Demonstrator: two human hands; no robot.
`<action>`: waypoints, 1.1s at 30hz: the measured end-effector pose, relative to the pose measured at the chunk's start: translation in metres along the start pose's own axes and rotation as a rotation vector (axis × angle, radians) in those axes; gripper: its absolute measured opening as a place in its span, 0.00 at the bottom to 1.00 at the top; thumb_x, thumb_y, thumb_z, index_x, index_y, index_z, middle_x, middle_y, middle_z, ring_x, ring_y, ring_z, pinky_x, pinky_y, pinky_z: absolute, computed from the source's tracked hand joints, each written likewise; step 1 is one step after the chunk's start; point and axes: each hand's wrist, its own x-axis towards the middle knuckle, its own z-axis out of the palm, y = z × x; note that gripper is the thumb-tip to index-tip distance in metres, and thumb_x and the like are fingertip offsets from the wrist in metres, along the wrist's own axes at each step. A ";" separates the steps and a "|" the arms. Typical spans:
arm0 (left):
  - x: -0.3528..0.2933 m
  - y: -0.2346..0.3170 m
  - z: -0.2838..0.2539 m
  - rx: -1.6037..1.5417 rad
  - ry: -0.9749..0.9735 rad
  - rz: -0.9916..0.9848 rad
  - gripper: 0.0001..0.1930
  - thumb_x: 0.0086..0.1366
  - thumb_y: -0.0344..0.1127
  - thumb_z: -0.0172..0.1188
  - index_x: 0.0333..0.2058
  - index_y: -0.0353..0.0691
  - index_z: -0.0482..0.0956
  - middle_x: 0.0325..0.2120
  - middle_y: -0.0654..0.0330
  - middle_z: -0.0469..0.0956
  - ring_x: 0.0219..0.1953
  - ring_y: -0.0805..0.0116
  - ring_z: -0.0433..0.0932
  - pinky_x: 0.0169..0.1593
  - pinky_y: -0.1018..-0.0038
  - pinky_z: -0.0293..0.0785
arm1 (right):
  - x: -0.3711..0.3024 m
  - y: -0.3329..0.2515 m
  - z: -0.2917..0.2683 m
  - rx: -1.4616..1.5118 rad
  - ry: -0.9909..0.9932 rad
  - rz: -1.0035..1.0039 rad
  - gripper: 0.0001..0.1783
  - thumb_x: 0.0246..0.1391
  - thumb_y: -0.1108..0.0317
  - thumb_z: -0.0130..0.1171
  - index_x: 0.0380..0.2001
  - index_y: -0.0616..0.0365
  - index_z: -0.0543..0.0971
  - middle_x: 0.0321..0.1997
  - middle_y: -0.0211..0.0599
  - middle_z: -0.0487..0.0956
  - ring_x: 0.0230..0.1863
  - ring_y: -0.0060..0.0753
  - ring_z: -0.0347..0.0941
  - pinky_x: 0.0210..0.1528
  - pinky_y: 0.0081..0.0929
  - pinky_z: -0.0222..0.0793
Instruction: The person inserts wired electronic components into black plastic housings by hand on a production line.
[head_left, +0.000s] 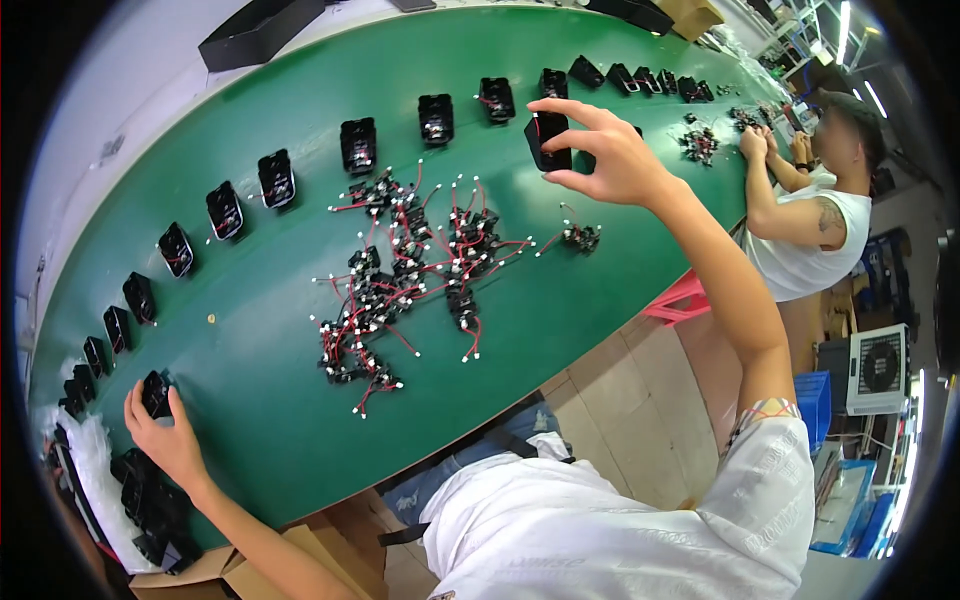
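At the right side of the green table, my right hand [615, 155] grips a black plastic housing [546, 142] between thumb and fingers, tilted above the surface. Far to the left, my left hand [168, 440] has its thumb and fingers around another black housing [156, 394] close to the tabletop. Between my hands lies a tangled pile of small black parts with red and black wires and white connectors [405, 270]. A smaller cluster of the same wired parts [580, 237] sits just below my right hand.
A curved row of open black housings [276, 180] runs along the table's far side. Black parts in plastic wrap [150, 500] and a cardboard box [200, 585] are at the lower left. A co-worker [815, 210] sits at the right, handling another wired pile [699, 145]; a pink stool [680, 300] stands nearby.
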 end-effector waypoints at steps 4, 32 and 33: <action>0.005 0.009 0.010 0.001 0.114 -0.004 0.30 0.60 0.46 0.66 0.57 0.38 0.71 0.56 0.48 0.67 0.60 0.50 0.65 0.62 0.60 0.62 | -0.013 0.032 0.008 -0.159 -0.145 -0.019 0.15 0.40 0.63 0.72 0.33 0.55 0.81 0.65 0.30 0.69 0.61 0.42 0.68 0.61 0.41 0.64; -0.102 0.194 -0.043 -1.181 -0.101 -0.119 0.46 0.55 0.44 0.68 0.63 0.30 0.51 0.58 0.44 0.63 0.56 0.47 0.70 0.60 0.56 0.69 | -0.065 -0.045 0.015 -0.145 -0.180 0.289 0.12 0.41 0.66 0.70 0.31 0.54 0.81 0.40 0.28 0.76 0.43 0.36 0.68 0.48 0.33 0.66; -0.106 0.203 -0.041 -1.205 -0.097 -0.117 0.47 0.53 0.43 0.69 0.63 0.30 0.51 0.57 0.44 0.63 0.55 0.49 0.71 0.60 0.55 0.69 | -0.064 -0.047 0.015 -0.103 -0.141 0.270 0.11 0.41 0.68 0.70 0.31 0.54 0.81 0.38 0.28 0.77 0.42 0.36 0.69 0.47 0.32 0.66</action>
